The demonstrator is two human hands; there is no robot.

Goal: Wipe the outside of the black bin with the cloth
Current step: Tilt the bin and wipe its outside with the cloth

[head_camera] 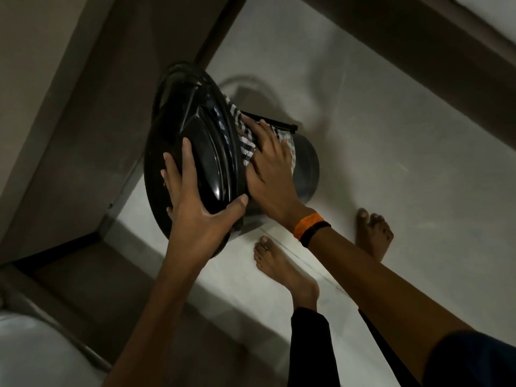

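The black bin (305,166) is tilted on the pale floor, its glossy round lid (201,141) facing me. My left hand (195,208) is spread over the lid's lower edge, thumb hooked around the rim, holding the bin steady. My right hand (269,169) lies flat on the bin's side wall just behind the lid, pressing a black-and-white striped cloth (245,135) against it. Most of the cloth is hidden under that hand. An orange band and a black band sit on the right wrist.
My bare feet (282,269) stand on the white tiled floor (391,135) just in front of the bin. A brown wall or door frame (83,107) rises close on the left. A dark beam crosses the upper right. Something white sits at the bottom left corner.
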